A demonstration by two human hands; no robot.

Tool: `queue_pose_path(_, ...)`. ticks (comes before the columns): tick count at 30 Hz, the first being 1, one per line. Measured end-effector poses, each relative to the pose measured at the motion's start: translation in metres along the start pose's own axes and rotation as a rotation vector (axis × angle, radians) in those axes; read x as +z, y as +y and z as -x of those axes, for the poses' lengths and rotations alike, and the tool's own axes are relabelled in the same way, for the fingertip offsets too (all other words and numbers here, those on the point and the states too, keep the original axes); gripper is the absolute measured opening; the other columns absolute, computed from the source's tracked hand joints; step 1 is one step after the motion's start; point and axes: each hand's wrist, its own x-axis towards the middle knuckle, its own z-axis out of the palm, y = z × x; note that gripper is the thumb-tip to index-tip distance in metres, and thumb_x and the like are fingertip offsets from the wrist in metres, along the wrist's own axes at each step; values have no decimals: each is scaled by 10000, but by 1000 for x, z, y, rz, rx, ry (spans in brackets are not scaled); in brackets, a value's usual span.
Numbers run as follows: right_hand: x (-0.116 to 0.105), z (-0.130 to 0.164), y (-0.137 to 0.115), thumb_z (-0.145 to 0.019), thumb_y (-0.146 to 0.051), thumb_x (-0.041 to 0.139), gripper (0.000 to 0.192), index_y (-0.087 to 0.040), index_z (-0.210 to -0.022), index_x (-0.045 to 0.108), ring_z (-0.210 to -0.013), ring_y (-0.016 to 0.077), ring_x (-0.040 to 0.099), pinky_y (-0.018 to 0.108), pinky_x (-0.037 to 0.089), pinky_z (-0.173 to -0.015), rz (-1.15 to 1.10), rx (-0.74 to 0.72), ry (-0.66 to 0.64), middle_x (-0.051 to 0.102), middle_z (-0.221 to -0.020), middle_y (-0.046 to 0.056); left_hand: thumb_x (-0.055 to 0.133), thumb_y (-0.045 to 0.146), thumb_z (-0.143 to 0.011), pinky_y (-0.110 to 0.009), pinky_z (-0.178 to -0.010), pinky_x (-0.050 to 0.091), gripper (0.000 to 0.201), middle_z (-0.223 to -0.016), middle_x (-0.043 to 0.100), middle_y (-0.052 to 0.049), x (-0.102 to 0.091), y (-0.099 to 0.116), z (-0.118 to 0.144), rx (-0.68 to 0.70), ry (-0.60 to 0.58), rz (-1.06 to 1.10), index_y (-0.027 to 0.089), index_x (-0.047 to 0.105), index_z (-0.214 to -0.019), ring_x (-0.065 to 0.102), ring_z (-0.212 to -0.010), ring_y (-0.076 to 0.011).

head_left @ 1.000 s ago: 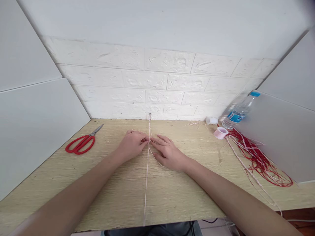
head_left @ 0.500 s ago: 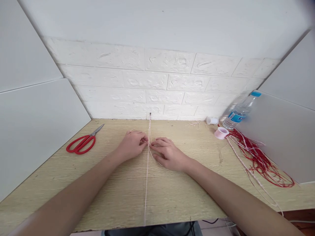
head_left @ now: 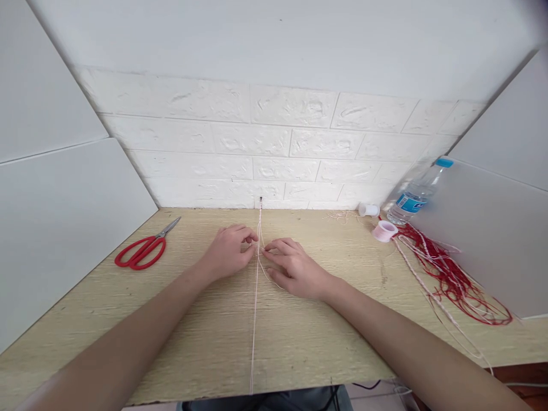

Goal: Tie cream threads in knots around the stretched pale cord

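1. Here, a thin pale cord (head_left: 254,319) runs straight down the middle of the wooden bench (head_left: 205,337), from a small pin (head_left: 261,199) at the foot of the far white brick wall (head_left: 274,142) to the near edge.
2. The left hand (head_left: 226,251) rests just left of the cord, towards the far half of the bench, its fingers curled in and the fingertips (head_left: 252,240) pinched on the cord.
3. The right hand (head_left: 293,267) lies just right of the cord, palm down, its fingers loosely bent; the thumb and forefinger meet on a loose strand at the cord.
4. The two hands nearly touch across the cord, with a slack loop of the strand curving under the right hand.
5. Red-handled scissors (head_left: 143,248) lie shut on the left of the bench, well apart from the hands.
6. At the far right a small pink spool (head_left: 384,230) sits beside a white spool (head_left: 368,209) and a plastic water bottle (head_left: 417,194) with a blue cap.
7. A tangle of red threads (head_left: 454,279) mixed with pale cords spreads from the pink spool towards the near right edge.
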Motion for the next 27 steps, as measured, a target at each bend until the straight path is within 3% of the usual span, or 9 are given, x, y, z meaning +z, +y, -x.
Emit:
queue_pose_path(6,-1,0,-2,-896,-214,521,352,-209,-1246,558,-1179,261,446,461,400,-983,8,-12,-4,544,-1250,97,532,254,-841,-363,-896,399,142,-896,629,-18,4,1,1,54,13,-11,222,645,-920,565,-921,-188)
queue_pose_path(15,3,1,3,-901,-223,517,380,-197,-1278,552,-1180,261,446,459,399,-985,8,15,-6,557,-1240,98,542,266,-828,-355,-858,398,118,-819,611,-17,0,5,0,18,-29,73,203,624,-771,543,-852,-182)
queue_pose_path(19,6,2,6,-903,-215,507,402,-194,-1302,542,-1181,262,445,461,403,-977,14,54,-20,564,-1227,101,554,330,-833,-313,-764,407,185,-782,605,-4,-5,8,-2,-43,-99,206,192,589,-715,532,-808,-166)
queue_pose_path(23,6,3,7,-914,-234,495,421,-205,-1333,518,-1156,259,462,463,412,-959,27,70,-35,566,-1213,109,513,406,-863,-268,-605,366,294,-652,533,28,-7,10,-1,-132,-182,339,182,547,-676,462,-636,-120)
queue_pose_path(27,5,4,6,-919,-240,488,396,-210,-1312,537,-1171,255,458,459,409,-967,38,66,-42,560,-1232,106,499,423,-867,-256,-536,312,336,-587,450,42,-4,9,1,-160,-207,340,177,509,-639,386,-561,-101)
